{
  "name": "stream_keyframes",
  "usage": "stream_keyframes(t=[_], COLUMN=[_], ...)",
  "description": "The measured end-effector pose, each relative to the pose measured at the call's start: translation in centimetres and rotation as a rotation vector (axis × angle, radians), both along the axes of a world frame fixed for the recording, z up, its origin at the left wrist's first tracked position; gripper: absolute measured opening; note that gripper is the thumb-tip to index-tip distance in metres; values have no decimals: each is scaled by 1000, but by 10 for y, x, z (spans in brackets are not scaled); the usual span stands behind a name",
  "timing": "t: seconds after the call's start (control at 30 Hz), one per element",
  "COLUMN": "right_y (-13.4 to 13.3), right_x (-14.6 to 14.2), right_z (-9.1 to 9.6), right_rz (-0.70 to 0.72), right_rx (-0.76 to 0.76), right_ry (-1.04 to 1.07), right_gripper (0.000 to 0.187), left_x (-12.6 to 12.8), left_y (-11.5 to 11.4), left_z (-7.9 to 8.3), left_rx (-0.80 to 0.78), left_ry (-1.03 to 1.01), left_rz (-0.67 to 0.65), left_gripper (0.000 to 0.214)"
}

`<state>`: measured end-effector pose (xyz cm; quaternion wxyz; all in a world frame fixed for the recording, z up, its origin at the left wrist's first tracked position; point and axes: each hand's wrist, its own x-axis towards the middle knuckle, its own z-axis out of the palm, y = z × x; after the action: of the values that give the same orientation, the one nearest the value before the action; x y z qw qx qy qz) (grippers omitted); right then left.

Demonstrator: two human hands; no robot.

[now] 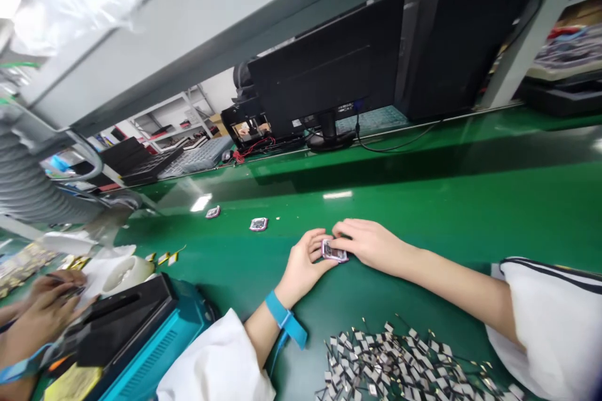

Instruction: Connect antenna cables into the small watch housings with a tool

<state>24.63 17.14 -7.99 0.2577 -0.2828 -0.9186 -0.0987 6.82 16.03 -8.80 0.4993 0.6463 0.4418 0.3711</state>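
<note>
My left hand (305, 261) grips a small square electronic housing (335, 252) by its left and lower edges, just above the green mat. The housing has a pale, purplish rim and dark parts inside. From the right, my right hand (369, 243) has its fingers bent onto the housing's upper edge and inside; whether they pinch a smaller part there cannot be made out. Two similar housings lie on the bench beyond, one housing (258, 224) nearer and another housing (213, 212) farther left. A heap of small silvery parts with short dark leads (390, 357) lies nearest me.
A teal and black box (160, 338) stands left of my forearm. Beyond it a co-worker's hands (51, 307) work beside a white roll (126, 272). A monitor (329, 62) and a black computer case (456, 37) stand at the back under a shelf. A grey duct hose (32, 169) hangs left.
</note>
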Motion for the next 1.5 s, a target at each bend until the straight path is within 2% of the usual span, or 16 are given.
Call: stream_keyframes(t=[0.13,0.27,0.33,0.37,0.5,0.57,0.63,0.73,0.87,0.97,1.1,1.2,1.3,1.37,1.43,1.5], right_y=[9,5,1,0,1,2,2,4,7,6,4,3,2,2,2,0], right_x=[11,6,1,-1,-8,-9,-11,-13,-12,-10,-7,-4,-3,-2,-1,-1], right_z=[-16,-18,-18,-18,-21,-21,-21,-21,-21,-20,-19,-18,-16,-15,-13,-11], right_rz=[-200,-218,-184,-167,-131,-139,-164,-199,-208,-183,-144,-165,-185,-193,-195,-176], right_rx=[-72,-43,-37,-37,-40,-38,-32,-33,-67,-108,-143,-159,-175,-185,-191,-192], right_ry=[383,389,359,345,309,301,286,240,212,252,344,426,472,483,478,443], right_gripper=[26,25,27,28,30,29,28,28,26,25,26,27,26,25,25,22], left_x=[3,-7,-28,-42,-106,-129,-143,-153,-152,-138,-99,-56,-11,9,13,-3], left_y=[37,65,78,85,114,124,128,128,126,123,105,68,23,1,-9,-4], left_z=[-4,6,19,26,46,50,52,54,62,73,83,72,46,30,23,25], left_rx=[236,421,483,491,319,174,42,-94,-138,-63,162,287,350,387,432,467], left_ry=[225,462,556,600,737,771,788,832,941,1016,1055,1034,1002,983,954,931], left_rz=[89,253,424,553,1105,1243,1283,1238,1168,1070,820,584,320,221,172,202], left_gripper=[53,61,53,44,40,38,35,33,32,32,31,32,40,46,58,57])
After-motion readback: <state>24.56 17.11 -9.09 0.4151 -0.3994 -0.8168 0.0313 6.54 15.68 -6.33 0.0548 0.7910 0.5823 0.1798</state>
